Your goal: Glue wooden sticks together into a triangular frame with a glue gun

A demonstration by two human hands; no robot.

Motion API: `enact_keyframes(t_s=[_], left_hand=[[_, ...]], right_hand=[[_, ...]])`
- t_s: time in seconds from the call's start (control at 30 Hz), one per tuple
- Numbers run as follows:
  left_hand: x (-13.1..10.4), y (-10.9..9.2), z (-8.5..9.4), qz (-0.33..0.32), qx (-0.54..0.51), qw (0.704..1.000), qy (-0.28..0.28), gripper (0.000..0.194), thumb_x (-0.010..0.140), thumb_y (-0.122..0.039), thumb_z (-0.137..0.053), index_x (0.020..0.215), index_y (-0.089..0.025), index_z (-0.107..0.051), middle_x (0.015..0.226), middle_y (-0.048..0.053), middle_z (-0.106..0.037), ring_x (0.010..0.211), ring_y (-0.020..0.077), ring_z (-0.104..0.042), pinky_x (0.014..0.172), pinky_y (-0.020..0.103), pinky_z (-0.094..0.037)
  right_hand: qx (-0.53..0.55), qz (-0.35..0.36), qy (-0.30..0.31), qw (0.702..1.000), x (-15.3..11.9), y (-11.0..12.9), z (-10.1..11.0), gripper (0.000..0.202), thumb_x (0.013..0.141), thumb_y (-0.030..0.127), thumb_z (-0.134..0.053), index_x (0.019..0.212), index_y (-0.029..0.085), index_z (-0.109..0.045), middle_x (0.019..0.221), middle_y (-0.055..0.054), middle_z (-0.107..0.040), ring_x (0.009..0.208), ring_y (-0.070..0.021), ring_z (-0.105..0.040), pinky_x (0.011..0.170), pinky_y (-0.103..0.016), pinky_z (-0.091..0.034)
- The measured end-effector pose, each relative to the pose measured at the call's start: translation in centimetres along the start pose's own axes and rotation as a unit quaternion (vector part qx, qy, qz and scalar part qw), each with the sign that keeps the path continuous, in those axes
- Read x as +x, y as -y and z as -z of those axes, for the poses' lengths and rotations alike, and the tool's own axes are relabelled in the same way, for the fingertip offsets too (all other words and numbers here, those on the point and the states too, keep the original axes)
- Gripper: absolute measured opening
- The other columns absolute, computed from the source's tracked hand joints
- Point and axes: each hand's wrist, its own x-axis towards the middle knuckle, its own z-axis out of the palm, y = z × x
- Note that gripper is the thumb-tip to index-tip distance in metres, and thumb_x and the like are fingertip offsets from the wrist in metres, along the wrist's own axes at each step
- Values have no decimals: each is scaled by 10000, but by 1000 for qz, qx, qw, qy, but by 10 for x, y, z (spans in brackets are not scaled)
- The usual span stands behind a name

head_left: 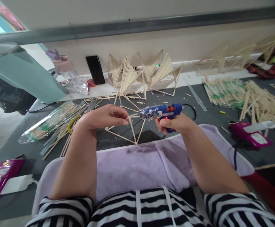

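A blue hot glue gun (pixel 160 111), crusted with white residue around its front, is gripped in my right hand (pixel 172 123). Its nozzle points left, close to the fingertips of my left hand (pixel 111 117). Those fingers are pinched at the upper joint of a small stick frame (pixel 120 136) made of thin wooden sticks in triangles. The frame stands on the dark table in front of me. Whether the nozzle touches the joint I cannot tell. Behind it, bigger stick structures (pixel 130 75) with fanned rows of sticks stand against the wall.
Bagged sticks (pixel 49 123) and yellow-handled scissors (pixel 73 124) lie left. A phone (pixel 95 70) leans on the wall beside a bottle (pixel 66 69) and a teal tumbler (pixel 26 71). To the right are packaged sticks (pixel 225 93), a loose stick pile (pixel 265 104), a ruler (pixel 196 96) and a magenta box (pixel 249 135).
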Motion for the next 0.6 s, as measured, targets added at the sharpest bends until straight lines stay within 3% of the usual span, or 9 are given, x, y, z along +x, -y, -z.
enact_keyframes(t_s=[0.37,0.6], left_hand=[[1,-2,-1,2,11,1000,-5,277,818,-420,-624,932,-182,-707,846,10,-682,792,135,-599,733,232,-461],[1,1,0,-5,19,1000,-1,267,830,-412,-611,932,-182,-702,812,2,-656,760,123,-577,697,218,-445]], right_hand=[[105,-7,67,992,7,-15,9,551,702,667,-690,627,135,-568,538,-15,-603,364,-86,-519,331,-187,-390],[93,-8,81,992,3,-9,7,524,694,642,-713,645,134,-592,558,-4,-601,383,-81,-521,344,-183,-399]])
